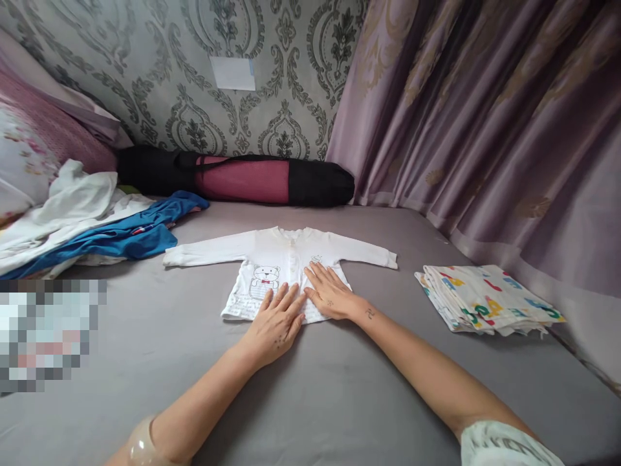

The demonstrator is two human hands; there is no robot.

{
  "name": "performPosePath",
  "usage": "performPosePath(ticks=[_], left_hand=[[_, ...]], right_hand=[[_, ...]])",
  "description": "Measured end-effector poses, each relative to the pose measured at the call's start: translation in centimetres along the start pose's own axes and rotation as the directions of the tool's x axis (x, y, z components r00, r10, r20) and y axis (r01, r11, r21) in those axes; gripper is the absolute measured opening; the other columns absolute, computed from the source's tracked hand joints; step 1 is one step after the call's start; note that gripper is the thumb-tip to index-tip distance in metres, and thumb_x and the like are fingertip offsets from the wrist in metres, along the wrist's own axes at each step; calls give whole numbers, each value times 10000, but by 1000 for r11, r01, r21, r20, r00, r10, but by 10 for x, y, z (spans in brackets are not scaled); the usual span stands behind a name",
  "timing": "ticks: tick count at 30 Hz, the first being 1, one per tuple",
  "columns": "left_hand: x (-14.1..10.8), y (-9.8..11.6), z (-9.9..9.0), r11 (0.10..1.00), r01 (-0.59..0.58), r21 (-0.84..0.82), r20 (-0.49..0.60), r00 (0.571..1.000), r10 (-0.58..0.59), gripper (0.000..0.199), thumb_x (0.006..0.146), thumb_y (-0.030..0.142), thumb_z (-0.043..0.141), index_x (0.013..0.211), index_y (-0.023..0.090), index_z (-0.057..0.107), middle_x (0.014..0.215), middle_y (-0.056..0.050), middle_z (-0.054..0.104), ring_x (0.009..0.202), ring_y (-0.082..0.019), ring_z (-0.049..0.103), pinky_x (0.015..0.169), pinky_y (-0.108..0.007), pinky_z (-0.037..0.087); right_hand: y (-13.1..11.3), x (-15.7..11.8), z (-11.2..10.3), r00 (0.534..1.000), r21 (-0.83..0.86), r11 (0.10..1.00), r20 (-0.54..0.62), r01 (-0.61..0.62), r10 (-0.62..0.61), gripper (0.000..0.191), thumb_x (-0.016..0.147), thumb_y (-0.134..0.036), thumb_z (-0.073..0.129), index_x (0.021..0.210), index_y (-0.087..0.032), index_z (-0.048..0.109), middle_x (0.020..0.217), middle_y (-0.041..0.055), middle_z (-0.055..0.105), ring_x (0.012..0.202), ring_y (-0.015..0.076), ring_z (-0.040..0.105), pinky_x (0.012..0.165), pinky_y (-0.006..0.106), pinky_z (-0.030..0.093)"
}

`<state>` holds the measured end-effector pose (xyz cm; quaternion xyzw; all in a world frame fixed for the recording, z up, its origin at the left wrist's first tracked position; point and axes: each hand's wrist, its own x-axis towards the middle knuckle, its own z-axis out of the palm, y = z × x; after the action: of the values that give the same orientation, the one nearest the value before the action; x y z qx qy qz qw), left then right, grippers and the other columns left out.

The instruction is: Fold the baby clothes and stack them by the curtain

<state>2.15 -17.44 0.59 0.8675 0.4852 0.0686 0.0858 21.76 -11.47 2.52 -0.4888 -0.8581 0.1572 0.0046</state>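
A small white long-sleeved baby shirt (295,249) lies spread flat on the grey sheet, its sleeves stretched out to both sides and its collar pointing away from me. A bear drawing with a red bow tie shows on its left front, and faint lettering runs along the hem. My left hand (277,323) rests flat on the lower middle of the shirt, fingers extended. Higher up on the right front lies my right hand (328,292), palm down with fingers stretched out. Neither hand grasps the cloth.
On the right sits a folded stack of colourful printed cloth (490,298). Rumpled white and blue clothes (140,226) are heaped at the left. A black and pink long bag (242,178) lies against the wall, beside a purple curtain (436,116). A blurred patch covers the left edge.
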Motion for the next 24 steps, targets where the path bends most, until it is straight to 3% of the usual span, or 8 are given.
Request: performPosePath(ticks=[5, 10, 15, 19, 22, 24], left_hand=[[0, 0, -2, 1000, 23, 3, 46, 999, -23, 519, 1019, 402, 242, 1508, 265, 349, 1602, -40, 224, 1484, -303, 160, 1170, -605, 174], [0, 0, -2, 999, 37, -11, 71, 997, -36, 530, 1020, 436, 230, 1519, 284, 322, 1608, -28, 205, 1487, -309, 129, 1171, -615, 157], [-2, 0, -4, 999, 32, -18, 74, 997, -30, 538, 1020, 454, 217, 1517, 280, 327, 1612, -44, 187, 1488, -311, 126, 1169, -612, 154], [-3, 0, -6, 999, 38, -32, -23, 999, -38, 545, 1013, 492, 234, 1488, 274, 389, 1592, -65, 263, 1471, -297, 225, 1158, -576, 230], [-3, -4, -4, 997, 77, 9, -158, 985, -74, 532, 1013, 468, 249, 1461, 249, 435, 1564, -86, 334, 1455, -285, 278, 1156, -567, 238], [-3, -8, -1, 993, 105, 45, -224, 970, -92, 519, 1008, 459, 274, 1437, 243, 471, 1552, -93, 360, 1452, -288, 286, 1162, -568, 220]], right_hand=[[8, 24, -2, 989, -37, 991, -74, -130, 128, 669, 1006, -531, 161, 1556, -156, 228, 1630, 117, 95, 1501, 259, 26, 1204, 452, 33], [13, 33, 5, 945, -32, 963, -201, -268, 256, 645, 1006, -543, 178, 1547, -202, 268, 1633, 106, 111, 1499, 275, 61, 1193, 424, 64], [11, 34, 1, 945, -42, 955, -161, -294, 284, 643, 999, -548, 215, 1551, -221, 249, 1635, 106, 101, 1498, 292, 49, 1184, 434, 58], [4, 41, -19, 949, -9, 950, -33, -313, 313, 661, 982, -546, 265, 1530, -179, 303, 1617, 151, 167, 1485, 324, 125, 1168, 481, 111], [-6, 52, -23, 963, 33, 963, -29, -268, 269, 653, 996, -500, 201, 1498, -113, 356, 1604, 172, 202, 1486, 296, 139, 1176, 470, 104], [-12, 61, -17, 971, 56, 972, -51, -230, 232, 660, 1002, -477, 172, 1523, -89, 287, 1619, 154, 147, 1499, 256, 77, 1190, 437, 63]])
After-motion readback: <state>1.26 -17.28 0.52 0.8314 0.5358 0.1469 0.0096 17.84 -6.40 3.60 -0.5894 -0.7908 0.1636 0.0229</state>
